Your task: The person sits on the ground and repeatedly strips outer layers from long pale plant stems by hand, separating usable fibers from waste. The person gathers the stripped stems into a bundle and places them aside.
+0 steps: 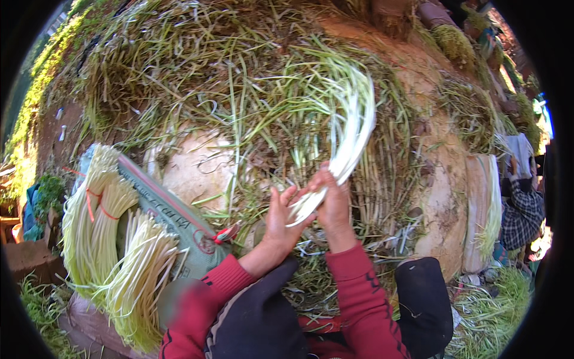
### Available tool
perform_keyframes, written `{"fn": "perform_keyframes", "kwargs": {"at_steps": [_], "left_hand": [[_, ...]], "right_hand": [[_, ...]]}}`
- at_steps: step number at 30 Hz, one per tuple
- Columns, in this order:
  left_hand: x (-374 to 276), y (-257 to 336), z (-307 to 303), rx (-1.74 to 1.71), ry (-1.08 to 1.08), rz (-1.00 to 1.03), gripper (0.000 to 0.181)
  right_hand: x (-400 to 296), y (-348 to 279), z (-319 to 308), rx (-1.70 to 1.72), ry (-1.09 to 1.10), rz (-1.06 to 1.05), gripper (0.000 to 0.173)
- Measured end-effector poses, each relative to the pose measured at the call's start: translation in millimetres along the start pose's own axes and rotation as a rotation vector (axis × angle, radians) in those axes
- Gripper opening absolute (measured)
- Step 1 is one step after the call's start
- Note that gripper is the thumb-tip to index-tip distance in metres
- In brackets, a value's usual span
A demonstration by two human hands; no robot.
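Observation:
My right hand (pixel 334 206) is closed around a bundle of long, chive-like stalks (pixel 358 121), close to their white ends. The bundle arcs up and away, turning to green leaves that spread over the pile beyond. At the white ends, my left hand (pixel 278 220) is cupped with its thumb apart; its fingers touch the stalks and pass partly behind them, so its grip is unclear. Under and beyond both hands lies a heap of loose stalks and leaves (pixel 287 121). Darker, uncleaned stalks (pixel 381 179) lie side by side to the right of my right hand.
Pale bundles (pixel 96 224) tied with red string and a loose bundle (pixel 139 269) rest at left on a printed green sack (pixel 188 238). At right, more stalks (pixel 493 202) lie on a board (pixel 475 215), near a person in a checked shirt (pixel 522 215). Leaf scraps (pixel 489 314) cover the lower right.

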State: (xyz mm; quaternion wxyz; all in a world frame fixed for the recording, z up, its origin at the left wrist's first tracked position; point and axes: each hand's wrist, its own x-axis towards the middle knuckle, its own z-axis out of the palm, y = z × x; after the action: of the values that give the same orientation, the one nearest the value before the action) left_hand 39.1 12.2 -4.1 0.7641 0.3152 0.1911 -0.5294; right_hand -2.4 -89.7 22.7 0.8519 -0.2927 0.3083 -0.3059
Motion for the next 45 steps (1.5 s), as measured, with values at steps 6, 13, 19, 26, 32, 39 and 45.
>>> {"fn": "perform_keyframes", "kwargs": {"at_steps": [6, 13, 19, 26, 32, 39, 45], "left_hand": [[20, -25, -21, 0.001, -0.151, 0.014, 0.062], [-11, -35, 17, 0.499, -0.131, 0.307, 0.042], [-19, -17, -4, 1.156, -0.264, 0.513, 0.012], [-26, -33, 7, 1.196, -0.361, 0.453, 0.009], [-30, -34, 11, 1.016, -0.316, 0.304, 0.014], [-28, -33, 8, 0.818, -0.21, 0.282, 0.02], [-21, 8, 57, 0.358, -0.089, 0.618, 0.017]], "right_hand": [[-12, 24, -21, 0.128, 0.051, 0.05, 0.034], [-11, -13, -26, 0.013, 0.15, -0.139, 0.026], [-8, -39, -31, -0.061, 0.134, -0.166, 0.027], [-11, -35, -41, -0.074, 0.171, -0.154, 0.029], [-13, -34, -51, -0.181, 0.07, -0.161, 0.033], [-25, -43, -60, -0.291, -0.09, -0.08, 0.039], [-26, -72, -23, -0.004, -0.287, 0.036, 0.035]]}}
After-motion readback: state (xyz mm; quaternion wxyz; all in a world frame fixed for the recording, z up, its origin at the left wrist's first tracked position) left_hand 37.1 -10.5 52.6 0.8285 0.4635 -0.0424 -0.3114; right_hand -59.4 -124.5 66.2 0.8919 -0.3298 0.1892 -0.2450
